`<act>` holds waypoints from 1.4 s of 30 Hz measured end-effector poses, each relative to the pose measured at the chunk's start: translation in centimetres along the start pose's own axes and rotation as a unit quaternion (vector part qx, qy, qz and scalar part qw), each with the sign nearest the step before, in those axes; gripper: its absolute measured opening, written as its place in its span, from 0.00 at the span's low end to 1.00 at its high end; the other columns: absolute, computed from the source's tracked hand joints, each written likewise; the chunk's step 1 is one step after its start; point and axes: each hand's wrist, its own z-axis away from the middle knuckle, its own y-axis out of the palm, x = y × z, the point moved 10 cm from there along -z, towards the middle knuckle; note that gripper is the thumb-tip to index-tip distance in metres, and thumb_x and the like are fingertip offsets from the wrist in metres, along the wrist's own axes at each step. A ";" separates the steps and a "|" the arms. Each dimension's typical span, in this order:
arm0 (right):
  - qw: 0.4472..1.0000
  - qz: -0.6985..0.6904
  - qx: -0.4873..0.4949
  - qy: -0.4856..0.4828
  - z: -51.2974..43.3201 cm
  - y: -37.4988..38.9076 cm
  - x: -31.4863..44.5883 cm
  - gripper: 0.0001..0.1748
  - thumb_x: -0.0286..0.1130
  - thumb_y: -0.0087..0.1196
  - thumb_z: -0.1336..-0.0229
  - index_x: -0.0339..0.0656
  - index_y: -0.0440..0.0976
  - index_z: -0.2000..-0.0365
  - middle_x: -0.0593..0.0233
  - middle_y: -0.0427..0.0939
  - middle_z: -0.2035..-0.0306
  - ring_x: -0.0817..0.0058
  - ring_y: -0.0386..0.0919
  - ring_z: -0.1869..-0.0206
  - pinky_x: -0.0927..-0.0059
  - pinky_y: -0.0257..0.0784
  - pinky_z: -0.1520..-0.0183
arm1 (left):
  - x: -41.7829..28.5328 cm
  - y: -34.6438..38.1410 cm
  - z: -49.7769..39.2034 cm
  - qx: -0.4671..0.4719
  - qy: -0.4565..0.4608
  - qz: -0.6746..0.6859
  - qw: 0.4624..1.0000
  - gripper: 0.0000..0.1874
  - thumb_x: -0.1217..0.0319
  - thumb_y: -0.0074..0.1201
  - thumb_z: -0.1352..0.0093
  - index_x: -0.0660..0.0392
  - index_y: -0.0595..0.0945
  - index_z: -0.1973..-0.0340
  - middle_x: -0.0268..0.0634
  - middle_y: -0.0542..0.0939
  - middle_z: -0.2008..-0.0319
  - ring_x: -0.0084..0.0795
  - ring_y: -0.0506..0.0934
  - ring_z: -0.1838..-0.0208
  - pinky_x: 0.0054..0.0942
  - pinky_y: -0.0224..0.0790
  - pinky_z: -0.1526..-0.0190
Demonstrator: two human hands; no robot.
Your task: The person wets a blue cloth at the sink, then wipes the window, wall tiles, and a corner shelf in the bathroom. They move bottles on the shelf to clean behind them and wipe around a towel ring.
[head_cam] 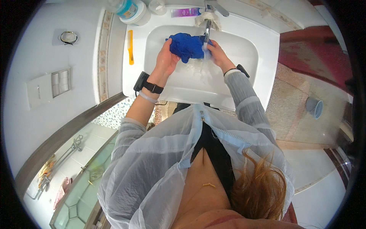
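Observation:
A wet blue cloth (187, 47) is stretched between my two hands over the white washbasin (183, 96). My left hand (166, 58) grips its left end, while my right hand (218, 54) holds the right end beside the metal faucet (208, 28). Water runs from the spout onto the right part of the cloth and falls into the basin. A pale cloth (214, 18) is wrapped around the base of the spout. Some fingers of both hands are hidden behind the blue cloth.
A yellow comb (130, 47) lies on the basin's left rim. Along the back rim are a white tub (138, 17), a clear cup (157, 7) and a purple tube (186, 12). A grey-blue bucket (314, 108) stands on the floor at right.

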 end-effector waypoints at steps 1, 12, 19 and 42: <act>1.000 0.009 -0.008 0.010 -0.1 0.0 -0.2 0.28 0.31 0.57 0.38 0.34 0.64 0.40 0.60 0.77 0.50 0.72 0.79 0.52 0.71 0.77 0.49 | 0.0 0.3 0.0 0.014 -0.005 0.005 1.000 0.21 0.59 0.38 0.21 0.61 0.71 0.43 0.45 0.78 0.45 0.40 0.77 0.44 0.42 0.70 0.41; 0.982 0.090 0.036 0.161 1.1 -2.3 -1.4 0.19 0.41 0.58 0.36 0.37 0.78 0.53 0.66 0.82 0.63 0.78 0.80 0.67 0.76 0.76 0.67 | 6.1 0.4 -3.8 0.038 -0.108 0.014 0.993 0.16 0.58 0.41 0.22 0.54 0.76 0.49 0.39 0.80 0.50 0.37 0.78 0.49 0.42 0.71 0.47; 0.993 -0.079 -0.018 0.082 2.0 -5.7 0.9 0.19 0.38 0.51 0.31 0.36 0.71 0.46 0.58 0.81 0.55 0.70 0.82 0.59 0.69 0.81 0.57 | 13.3 -1.4 -8.2 0.002 -0.176 0.020 0.984 0.15 0.65 0.41 0.24 0.58 0.75 0.48 0.43 0.79 0.49 0.39 0.78 0.47 0.48 0.72 0.44; 0.901 0.372 -0.165 -0.152 8.7 5.6 2.2 0.29 0.52 0.54 0.38 0.29 0.80 0.71 0.43 0.80 0.75 0.55 0.81 0.71 0.58 0.72 0.63 | 19.7 -2.0 -8.6 0.122 -0.100 -0.056 0.986 0.20 0.50 0.41 0.23 0.50 0.79 0.54 0.37 0.82 0.59 0.32 0.77 0.52 0.25 0.68 0.43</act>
